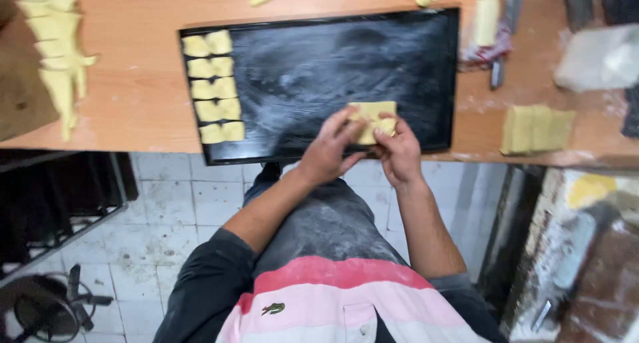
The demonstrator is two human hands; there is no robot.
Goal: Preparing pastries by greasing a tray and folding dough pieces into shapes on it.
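Pale yellow soft dough piece, pinched between left hand and right hand, above near edge of black floured baking tray. Probably light, easily deformed; best held gently by edges.

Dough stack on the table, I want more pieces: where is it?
The dough stack sits on the table's right side, just right of the black tray.

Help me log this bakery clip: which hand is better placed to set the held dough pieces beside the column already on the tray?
Probably the left hand: it grips the dough pieces on the side nearer the column of dough pieces at the tray's left end. The right hand sits farther away.
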